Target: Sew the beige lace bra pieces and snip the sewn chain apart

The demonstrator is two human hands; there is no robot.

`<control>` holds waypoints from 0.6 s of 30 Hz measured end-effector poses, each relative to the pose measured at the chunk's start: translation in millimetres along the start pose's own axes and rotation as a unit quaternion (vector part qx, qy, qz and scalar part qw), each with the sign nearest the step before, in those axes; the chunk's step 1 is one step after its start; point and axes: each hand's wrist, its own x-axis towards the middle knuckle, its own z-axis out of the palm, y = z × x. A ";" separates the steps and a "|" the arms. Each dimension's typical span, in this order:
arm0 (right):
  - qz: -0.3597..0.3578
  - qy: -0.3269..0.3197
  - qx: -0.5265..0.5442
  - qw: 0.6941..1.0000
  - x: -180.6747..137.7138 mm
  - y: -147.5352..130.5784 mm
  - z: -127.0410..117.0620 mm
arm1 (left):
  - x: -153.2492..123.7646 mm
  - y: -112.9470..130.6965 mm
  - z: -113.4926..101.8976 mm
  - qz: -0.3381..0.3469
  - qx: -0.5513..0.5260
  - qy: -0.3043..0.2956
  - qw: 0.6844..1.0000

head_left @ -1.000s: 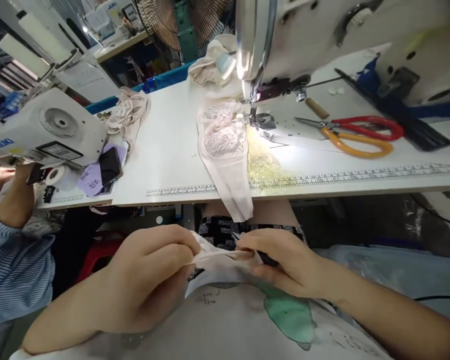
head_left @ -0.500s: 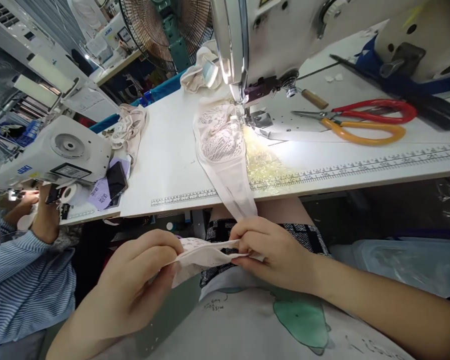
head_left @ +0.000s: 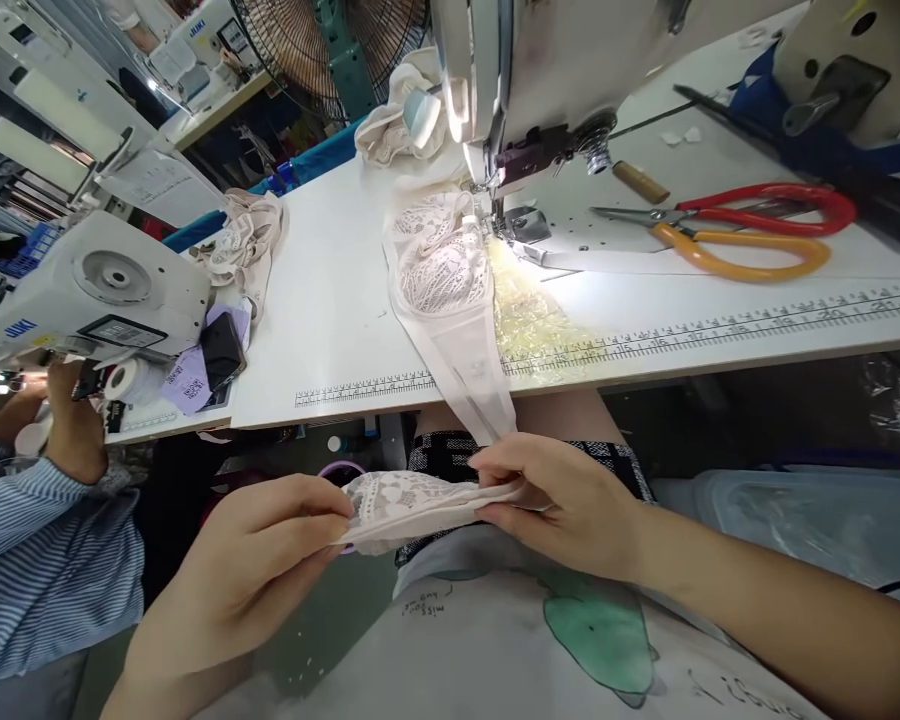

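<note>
A pale pink lace bra (head_left: pixel 444 270) runs from the needle area of the sewing machine (head_left: pixel 540 60) over the table's front edge and down to my lap. My left hand (head_left: pixel 247 560) pinches the free end of its lace part between thumb and fingers. The fabric's edge lies stretched across to my right hand (head_left: pixel 562 505), which grips it between thumb and fingers near where the band comes off the table. One lace cup lies flat beside the presser foot; part of the fabric is hidden behind my fingers.
Scissors (head_left: pixel 750 230) with red and orange handles lie right of the machine, near a small wooden piece (head_left: pixel 640 183). A printed ruler (head_left: pixel 720 327) follows the table's front edge. More bras (head_left: pixel 244 245) lie at left, by a phone (head_left: pixel 223 352). A co-worker's striped sleeve (head_left: pixel 37 540) is at far left.
The held fabric has turned so its lace face shows more, and it is drawn straighter between my hands. My left hand has shifted its hold slightly. The view has moved a little.
</note>
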 end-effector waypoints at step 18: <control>-0.024 -0.047 -0.037 0.998 7.2 -2.9 -9.5 | -1.7 -10.2 36.3 -0.022 -0.096 0.134 0.986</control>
